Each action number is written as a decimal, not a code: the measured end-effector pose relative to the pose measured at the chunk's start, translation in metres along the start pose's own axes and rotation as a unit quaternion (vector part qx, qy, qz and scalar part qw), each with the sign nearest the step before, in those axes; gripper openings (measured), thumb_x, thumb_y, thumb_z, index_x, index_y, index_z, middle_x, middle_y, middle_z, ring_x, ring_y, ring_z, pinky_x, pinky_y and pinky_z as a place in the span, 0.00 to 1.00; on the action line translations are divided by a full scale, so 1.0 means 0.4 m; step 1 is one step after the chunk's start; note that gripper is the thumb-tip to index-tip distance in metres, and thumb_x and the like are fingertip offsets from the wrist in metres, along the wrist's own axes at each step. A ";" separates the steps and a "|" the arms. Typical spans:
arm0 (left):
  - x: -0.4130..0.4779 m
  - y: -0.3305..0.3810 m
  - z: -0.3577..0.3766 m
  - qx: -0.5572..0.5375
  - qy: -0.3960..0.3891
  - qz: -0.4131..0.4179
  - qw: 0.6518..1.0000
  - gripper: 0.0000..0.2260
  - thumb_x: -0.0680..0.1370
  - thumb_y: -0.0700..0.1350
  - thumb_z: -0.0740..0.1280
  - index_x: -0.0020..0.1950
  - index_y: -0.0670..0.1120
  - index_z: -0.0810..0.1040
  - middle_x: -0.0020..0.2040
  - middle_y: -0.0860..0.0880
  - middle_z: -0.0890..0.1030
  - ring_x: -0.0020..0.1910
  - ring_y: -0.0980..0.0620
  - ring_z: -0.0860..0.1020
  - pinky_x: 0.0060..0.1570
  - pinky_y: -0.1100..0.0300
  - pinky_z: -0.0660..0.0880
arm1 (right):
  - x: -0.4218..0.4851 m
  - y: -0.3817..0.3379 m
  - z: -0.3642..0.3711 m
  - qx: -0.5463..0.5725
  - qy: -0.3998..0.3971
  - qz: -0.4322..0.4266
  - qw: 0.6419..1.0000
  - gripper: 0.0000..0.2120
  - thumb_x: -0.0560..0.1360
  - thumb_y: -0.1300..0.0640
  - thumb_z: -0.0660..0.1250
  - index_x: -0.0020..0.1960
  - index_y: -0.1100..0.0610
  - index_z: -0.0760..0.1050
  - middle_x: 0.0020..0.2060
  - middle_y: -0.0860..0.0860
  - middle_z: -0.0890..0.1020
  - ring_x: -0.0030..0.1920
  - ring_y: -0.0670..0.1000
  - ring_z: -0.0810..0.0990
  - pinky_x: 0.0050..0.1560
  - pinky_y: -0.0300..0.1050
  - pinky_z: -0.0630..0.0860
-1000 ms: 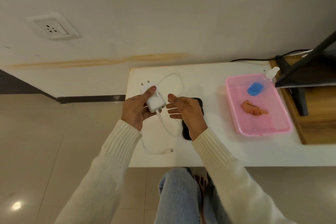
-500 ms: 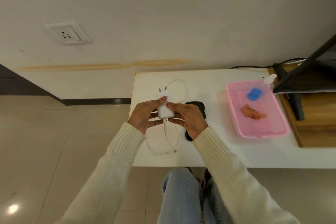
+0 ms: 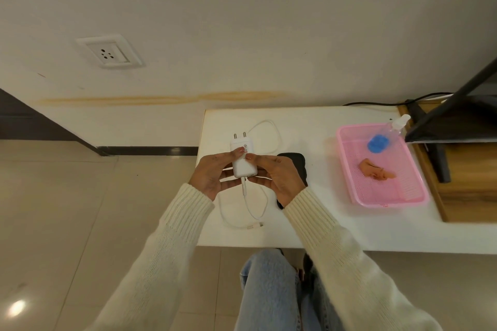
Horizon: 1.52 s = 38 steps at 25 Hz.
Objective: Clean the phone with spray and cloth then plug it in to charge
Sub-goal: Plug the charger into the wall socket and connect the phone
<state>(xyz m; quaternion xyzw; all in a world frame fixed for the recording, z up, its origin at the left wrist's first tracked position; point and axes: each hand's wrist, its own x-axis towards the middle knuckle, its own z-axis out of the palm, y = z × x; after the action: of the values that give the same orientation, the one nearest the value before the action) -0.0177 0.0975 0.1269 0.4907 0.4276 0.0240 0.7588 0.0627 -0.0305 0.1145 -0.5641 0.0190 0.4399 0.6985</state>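
Both hands hold a white charger adapter (image 3: 243, 161) above the white table (image 3: 309, 126), its two prongs pointing toward the wall. My left hand (image 3: 212, 173) grips its left side and my right hand (image 3: 274, 173) pinches its right side. A white cable (image 3: 265, 126) runs from the adapter's lower end and loops over the table, its free plug (image 3: 256, 225) lying near the front edge. The black phone (image 3: 295, 162) lies flat on the table, partly hidden behind my right hand.
A pink tray (image 3: 347, 169) at the right holds a clear spray bottle with blue liquid (image 3: 382, 138) and a crumpled peach cloth (image 3: 375, 172). A white wall socket (image 3: 109, 52) sits at upper left. A black stand (image 3: 441, 126) and wooden surface (image 3: 473, 183) lie at far right.
My right hand came over from beside the adapter and now pinches it together with the left. The adapter turned more upright, prongs toward the wall.
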 end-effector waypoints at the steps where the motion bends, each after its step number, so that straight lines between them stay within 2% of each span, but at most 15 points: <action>1: -0.005 0.009 -0.007 -0.009 0.001 0.003 1.000 0.18 0.62 0.50 0.78 0.46 0.44 0.83 0.44 0.45 0.85 0.42 0.47 0.84 0.35 0.56 0.79 | -0.002 -0.006 0.012 0.004 0.001 -0.001 1.000 0.08 0.69 0.58 0.73 0.43 0.62 0.81 0.40 0.57 0.85 0.39 0.52 0.84 0.38 0.42 0.81; 4: -0.017 0.048 -0.039 -0.050 0.004 0.014 0.999 0.16 0.61 0.49 0.78 0.44 0.43 0.84 0.42 0.45 0.85 0.41 0.47 0.83 0.35 0.57 0.79 | 0.010 -0.041 0.073 0.012 -0.003 -0.010 1.000 0.10 0.68 0.58 0.74 0.43 0.65 0.80 0.40 0.58 0.84 0.38 0.52 0.84 0.36 0.41 0.80; 7: -0.016 0.116 -0.098 -0.084 0.017 0.036 0.996 0.19 0.64 0.49 0.76 0.50 0.40 0.81 0.43 0.43 0.84 0.40 0.47 0.83 0.36 0.56 0.80 | 0.052 -0.080 0.176 0.029 -0.010 -0.027 0.999 0.16 0.67 0.58 0.75 0.46 0.70 0.78 0.42 0.62 0.84 0.37 0.54 0.84 0.34 0.41 0.80; 11: 0.012 0.227 -0.227 -0.107 0.081 0.076 0.988 0.15 0.71 0.48 0.73 0.52 0.40 0.79 0.43 0.44 0.83 0.36 0.49 0.82 0.33 0.57 0.79 | 0.128 -0.106 0.362 0.048 -0.050 -0.018 0.997 0.14 0.66 0.59 0.76 0.45 0.67 0.78 0.42 0.62 0.83 0.34 0.53 0.83 0.31 0.41 0.80; 15: 0.085 0.302 -0.360 -0.118 0.135 0.107 0.978 0.15 0.71 0.49 0.73 0.52 0.41 0.78 0.46 0.44 0.83 0.38 0.50 0.83 0.35 0.58 0.80 | 0.248 -0.109 0.527 0.059 -0.088 0.013 0.994 0.18 0.67 0.63 0.74 0.52 0.72 0.76 0.50 0.66 0.81 0.40 0.57 0.82 0.34 0.42 0.81; 20: 0.213 0.374 -0.505 -0.128 0.152 0.094 0.976 0.17 0.72 0.50 0.72 0.55 0.42 0.77 0.47 0.45 0.81 0.42 0.49 0.82 0.37 0.58 0.79 | 0.385 -0.074 0.670 0.042 -0.106 0.019 0.993 0.18 0.68 0.68 0.72 0.55 0.73 0.74 0.52 0.68 0.79 0.47 0.64 0.81 0.43 0.47 0.80; 24: 0.301 0.407 -0.569 -0.127 0.163 0.102 0.973 0.14 0.73 0.50 0.71 0.54 0.42 0.77 0.47 0.46 0.79 0.41 0.50 0.79 0.37 0.61 0.78 | 0.471 -0.054 0.732 0.048 -0.104 0.008 0.993 0.19 0.68 0.67 0.72 0.56 0.72 0.74 0.53 0.67 0.79 0.49 0.64 0.81 0.46 0.49 0.81; 27: 0.341 0.433 -0.605 -0.119 0.166 0.119 0.972 0.14 0.74 0.50 0.70 0.53 0.42 0.77 0.47 0.45 0.79 0.40 0.50 0.79 0.36 0.61 0.78 | 0.512 -0.038 0.769 0.070 -0.100 -0.009 0.993 0.18 0.69 0.66 0.72 0.56 0.71 0.75 0.52 0.66 0.80 0.47 0.62 0.82 0.45 0.46 0.81; 34: 0.389 0.455 -0.656 -0.124 0.167 0.147 0.967 0.14 0.72 0.50 0.71 0.50 0.42 0.77 0.42 0.45 0.79 0.29 0.53 0.80 0.31 0.62 0.77 | 0.560 -0.034 0.822 0.047 -0.078 -0.038 0.995 0.17 0.68 0.64 0.74 0.55 0.68 0.77 0.51 0.64 0.82 0.45 0.60 0.83 0.46 0.47 0.81; 38: 0.399 0.466 -0.678 -0.103 0.162 0.146 0.970 0.14 0.71 0.50 0.73 0.48 0.41 0.78 0.40 0.45 0.79 0.27 0.52 0.79 0.28 0.63 0.75 | 0.567 -0.026 0.834 0.046 -0.067 -0.042 0.996 0.18 0.68 0.63 0.74 0.55 0.67 0.76 0.51 0.63 0.82 0.44 0.60 0.84 0.45 0.48 0.82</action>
<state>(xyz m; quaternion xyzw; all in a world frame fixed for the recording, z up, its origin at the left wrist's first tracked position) -0.0276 0.4632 0.1282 0.4562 0.4642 0.2579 0.7141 0.0513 0.3726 0.1250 -0.5010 -0.0313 0.4459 0.7410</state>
